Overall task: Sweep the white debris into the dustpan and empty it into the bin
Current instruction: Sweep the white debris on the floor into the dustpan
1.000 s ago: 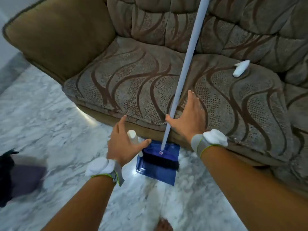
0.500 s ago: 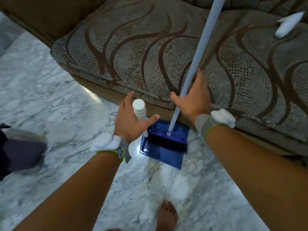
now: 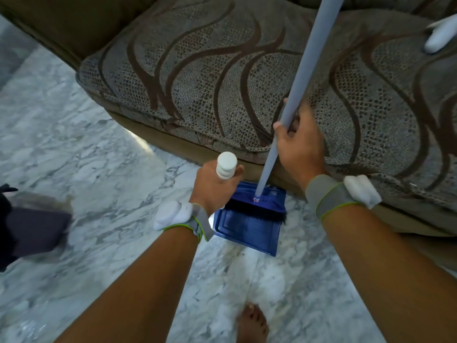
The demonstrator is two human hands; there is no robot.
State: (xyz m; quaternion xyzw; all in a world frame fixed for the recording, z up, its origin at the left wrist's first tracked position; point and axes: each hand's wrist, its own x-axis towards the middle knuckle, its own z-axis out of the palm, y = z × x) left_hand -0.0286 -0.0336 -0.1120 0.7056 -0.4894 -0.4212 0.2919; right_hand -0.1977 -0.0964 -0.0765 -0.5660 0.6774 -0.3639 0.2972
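Note:
A blue dustpan (image 3: 249, 230) stands on the marble floor against the sofa's front edge. My left hand (image 3: 214, 188) is closed around its white upright handle (image 3: 226, 165). The broom's black bristles (image 3: 257, 211) rest in the pan. Its grey pole (image 3: 300, 78) leans up across the sofa, and my right hand (image 3: 299, 146) is wrapped around the pole above the bristles. I see no white debris on the floor around the pan.
A patterned brown sofa (image 3: 210, 78) fills the upper half, with a white object (image 3: 439, 37) lying on its seat at the right. A dark blurred object (image 3: 29, 231) sits on the floor at the left. My bare foot (image 3: 252, 323) is below the pan.
Both hands were open beside the handles. Now the left has closed on the dustpan handle and the right has closed on the broom pole. My view has moved closer.

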